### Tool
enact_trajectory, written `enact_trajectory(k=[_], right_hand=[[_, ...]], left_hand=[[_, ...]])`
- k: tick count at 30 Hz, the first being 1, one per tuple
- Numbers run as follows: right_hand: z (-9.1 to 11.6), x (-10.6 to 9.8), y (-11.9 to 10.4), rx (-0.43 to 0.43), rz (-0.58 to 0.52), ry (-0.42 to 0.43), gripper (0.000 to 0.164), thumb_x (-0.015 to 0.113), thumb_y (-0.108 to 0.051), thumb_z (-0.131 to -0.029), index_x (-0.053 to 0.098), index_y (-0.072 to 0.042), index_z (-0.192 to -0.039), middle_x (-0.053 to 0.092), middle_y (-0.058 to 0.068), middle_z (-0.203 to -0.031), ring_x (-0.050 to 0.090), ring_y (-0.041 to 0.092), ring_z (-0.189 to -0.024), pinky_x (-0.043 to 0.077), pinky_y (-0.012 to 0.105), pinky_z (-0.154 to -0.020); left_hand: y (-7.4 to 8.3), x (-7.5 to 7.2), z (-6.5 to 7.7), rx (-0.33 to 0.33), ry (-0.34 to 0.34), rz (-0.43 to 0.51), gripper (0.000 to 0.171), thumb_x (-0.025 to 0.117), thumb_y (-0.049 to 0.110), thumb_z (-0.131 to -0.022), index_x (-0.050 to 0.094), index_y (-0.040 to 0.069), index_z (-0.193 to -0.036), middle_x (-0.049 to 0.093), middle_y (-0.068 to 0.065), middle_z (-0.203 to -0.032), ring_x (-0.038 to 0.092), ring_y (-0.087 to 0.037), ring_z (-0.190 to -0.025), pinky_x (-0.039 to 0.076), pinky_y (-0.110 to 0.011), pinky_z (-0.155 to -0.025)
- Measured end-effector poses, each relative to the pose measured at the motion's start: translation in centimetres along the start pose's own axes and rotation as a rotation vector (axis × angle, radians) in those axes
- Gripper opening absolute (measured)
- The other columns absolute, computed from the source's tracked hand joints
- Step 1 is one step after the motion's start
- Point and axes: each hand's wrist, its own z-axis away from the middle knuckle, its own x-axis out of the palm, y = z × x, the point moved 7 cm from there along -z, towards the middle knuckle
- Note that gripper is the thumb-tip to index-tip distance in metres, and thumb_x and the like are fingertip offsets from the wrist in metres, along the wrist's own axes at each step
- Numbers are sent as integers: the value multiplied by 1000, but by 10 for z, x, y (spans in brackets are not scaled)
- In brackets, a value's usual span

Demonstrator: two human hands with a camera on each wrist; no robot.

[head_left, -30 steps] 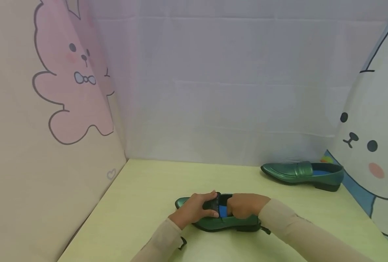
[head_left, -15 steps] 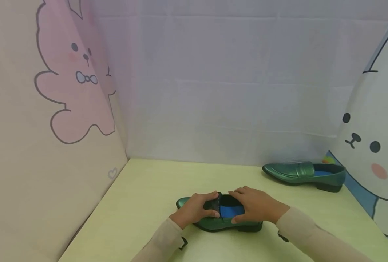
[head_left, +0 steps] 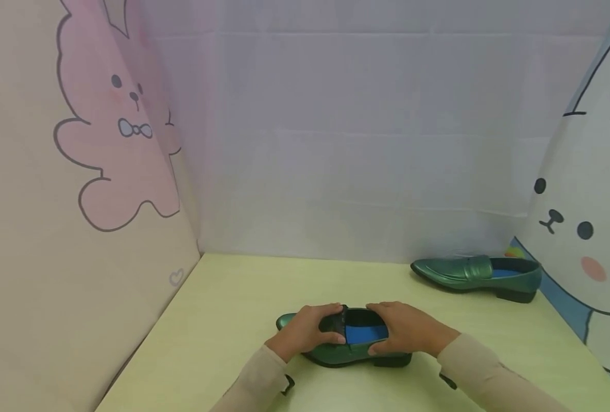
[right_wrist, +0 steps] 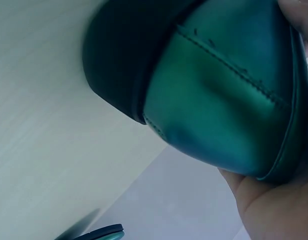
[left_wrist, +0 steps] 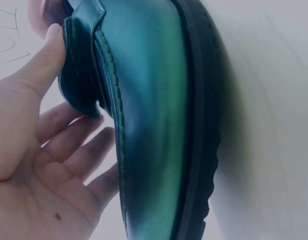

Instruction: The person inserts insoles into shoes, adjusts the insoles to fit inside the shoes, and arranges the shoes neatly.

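A green loafer (head_left: pixel 336 357) with a blue insole (head_left: pixel 364 334) lies on the table, its toe to the left. With thumb and fingers on either side, my left hand (head_left: pixel 304 330) holds its raised dark tongue (head_left: pixel 333 325); the left wrist view shows the thumb against the bent-up tongue (left_wrist: pixel 78 70). My right hand (head_left: pixel 412 327) grips the back of the shoe, thumb on the near side and fingers on the far side of the opening. The heel end (right_wrist: pixel 209 107) fills much of the right wrist view, hiding part of the right hand (right_wrist: pixel 276 207).
Another green loafer (head_left: pixel 454 273) stands at the back right of the pale yellow table (head_left: pixel 243 286), toe also to the left. A white cloth (head_left: pixel 336 143) closes off the back. Side cloths with cartoon animals (head_left: pixel 125 131) stand left and right.
One second ago my right hand was inside the shoe's opening; it has come out and now grips the heel end. My left hand has stayed on the tongue.
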Motion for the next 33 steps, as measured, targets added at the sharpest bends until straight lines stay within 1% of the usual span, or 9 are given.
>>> enact_trajectory(k=[7,11,15,19,22,26,30,33], right_hand=[[0,4,1,-7,-25,1,93,64,-69,-71,42,-9,-139,51,9,-130,50,27,-113,44,46,-89],[2,4,2,-6,-28,4,93,63,-69,-72,42,-9,-139,51,8,-130,50,27,-115,43,46,-90],[3,3,1,-13,-39,7,92,63,-68,-73,42,-8,-139,51,8,-130,50,27,-114,44,46,-89],[2,2,2,-16,-30,11,91,64,-67,-73,43,-7,-138,53,7,-128,52,25,-112,45,44,-88],[2,2,3,-8,-21,10,91,64,-68,-72,44,-6,-137,54,7,-127,52,24,-111,45,43,-88],[2,1,2,-11,-31,8,92,65,-67,-72,44,-5,-137,54,8,-127,53,24,-109,46,43,-87],[2,0,0,-23,-46,7,92,65,-67,-72,44,-5,-137,55,8,-125,54,22,-107,47,42,-85],[2,1,1,-26,-55,2,91,64,-67,-73,44,-6,-137,56,5,-124,55,20,-105,48,40,-83]], left_hand=[[2,-2,2,23,8,-48,73,56,67,-77,39,34,-140,38,10,-143,34,-15,-130,38,-37,-99],[1,-1,1,28,22,-49,73,53,70,-77,38,35,-140,36,5,-145,35,-17,-130,40,-39,-97],[2,0,-2,40,28,-45,74,51,72,-78,37,34,-141,32,0,-148,31,-17,-132,39,-43,-98],[9,1,-7,75,33,-52,76,49,73,-79,37,33,-142,31,1,-149,28,-16,-133,38,-45,-99],[16,5,-13,120,31,-75,77,47,73,-79,35,32,-143,31,3,-148,26,-16,-134,37,-45,-100],[23,13,-18,168,22,-118,78,45,73,-81,33,29,-145,31,8,-147,23,-14,-135,36,-42,-101],[27,20,-21,178,-1,-126,78,44,71,-82,33,27,-145,31,8,-147,22,-14,-136,36,-39,-101],[28,24,-23,178,-22,-123,77,44,70,-83,32,26,-145,31,7,-147,22,-14,-136,35,-37,-102]])
